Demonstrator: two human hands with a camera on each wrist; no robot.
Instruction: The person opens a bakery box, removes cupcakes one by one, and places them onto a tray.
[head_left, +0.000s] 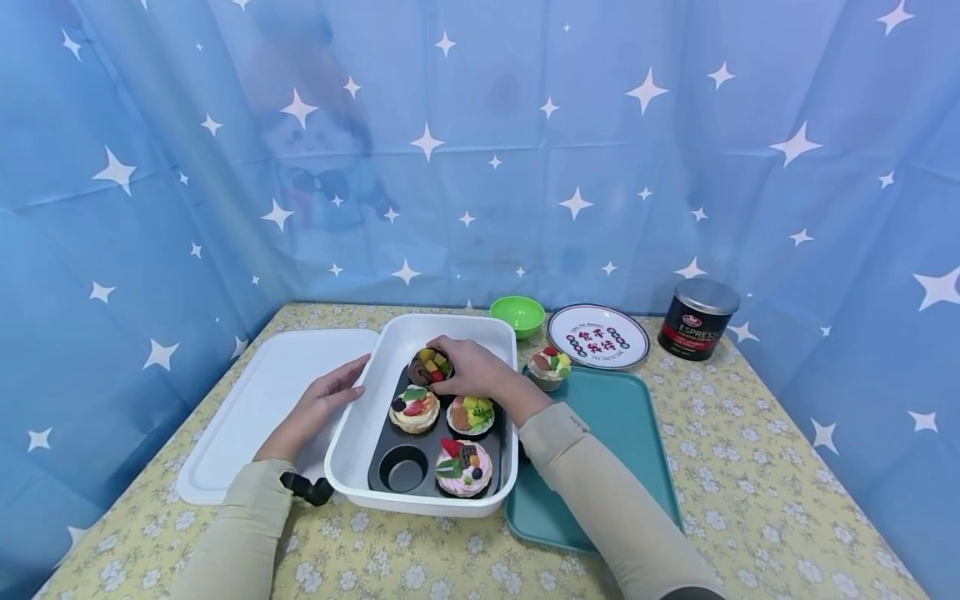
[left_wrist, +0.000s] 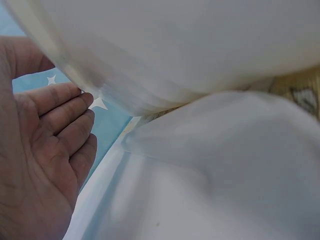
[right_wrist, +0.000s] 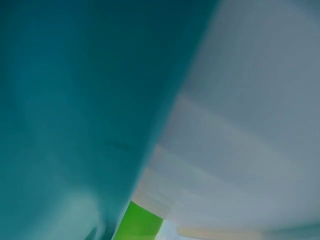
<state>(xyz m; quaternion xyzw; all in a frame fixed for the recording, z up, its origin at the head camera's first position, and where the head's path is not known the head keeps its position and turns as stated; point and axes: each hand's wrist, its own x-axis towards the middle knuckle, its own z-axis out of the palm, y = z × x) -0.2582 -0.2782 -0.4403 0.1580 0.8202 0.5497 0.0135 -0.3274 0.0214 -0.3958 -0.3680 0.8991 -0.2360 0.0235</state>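
My right hand (head_left: 474, 371) reaches into a white container (head_left: 351, 454) and pinches a chocolate cupcake (head_left: 422, 372) topped with fruit, at the back left cup of a dark muffin tin (head_left: 378, 442). My left hand (head_left: 318, 408) holds the container's left rim; in the left wrist view its fingers (left_wrist: 75, 120) lie against the outer wall and the thumb passes behind the rim. Also in the tin sit a cream cupcake (head_left: 414, 410), a fruit cupcake (head_left: 471, 415) and a pink cupcake (head_left: 463, 471). The front left cup (head_left: 403, 468) holds nothing. The right wrist view hides the hand.
A white lid-like tray (head_left: 247, 417) lies left, partly under the container. To the right is a teal tray (head_left: 611, 450) with another fruit cupcake (head_left: 548, 369) at its far corner. Behind stand a green bowl (head_left: 517, 315), a patterned plate (head_left: 598, 336) and an espresso tin (head_left: 696, 321).
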